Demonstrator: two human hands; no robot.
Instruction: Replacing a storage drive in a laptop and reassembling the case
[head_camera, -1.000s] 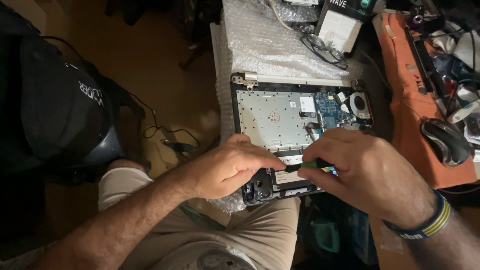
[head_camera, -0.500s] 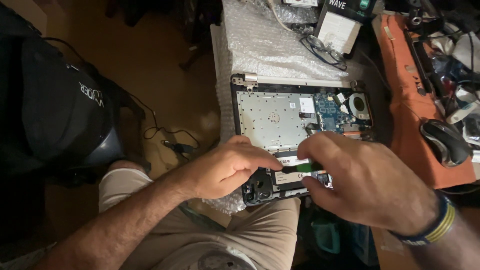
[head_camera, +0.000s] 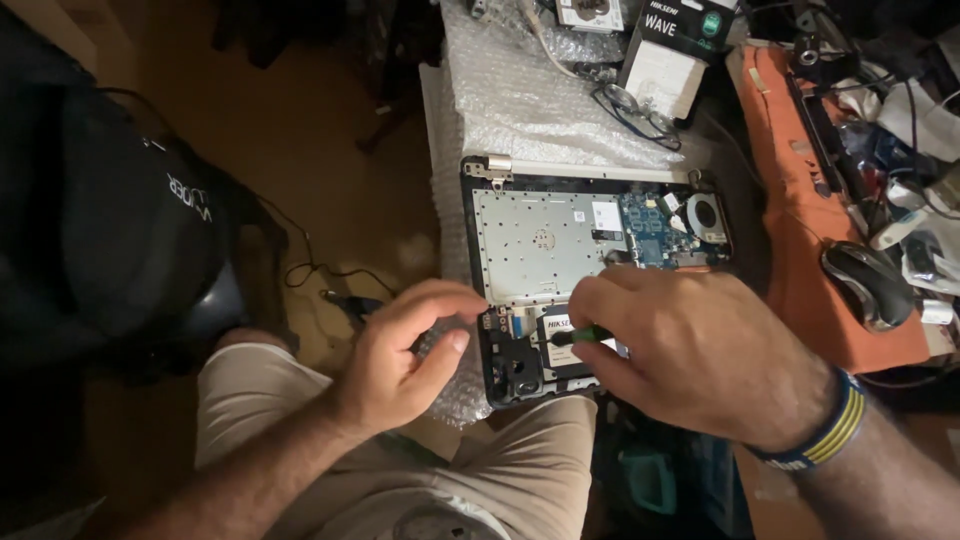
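An opened laptop base (head_camera: 545, 235) lies on bubble wrap, its metal plate, blue circuit board (head_camera: 652, 228) and round fan (head_camera: 708, 212) showing. My right hand (head_camera: 690, 350) is closed on a green-handled screwdriver (head_camera: 578, 335), whose tip rests on a small black drive (head_camera: 563, 342) at the laptop's near edge. My left hand (head_camera: 400, 350) hovers just left of the laptop's near left corner, fingers curled loosely, thumb and forefinger close together; whether it holds anything is not visible.
Bubble wrap (head_camera: 520, 100) covers the table beyond the laptop. A white and black box (head_camera: 675, 50) stands behind. An orange mat (head_camera: 810, 220) with a dark mouse (head_camera: 865, 285) and tangled cables lies right. A black bag (head_camera: 110, 230) sits left on the floor.
My left hand has drawn back leftwards off the laptop's near edge, uncovering the drive and the corner. My right hand keeps the screwdriver at the drive.
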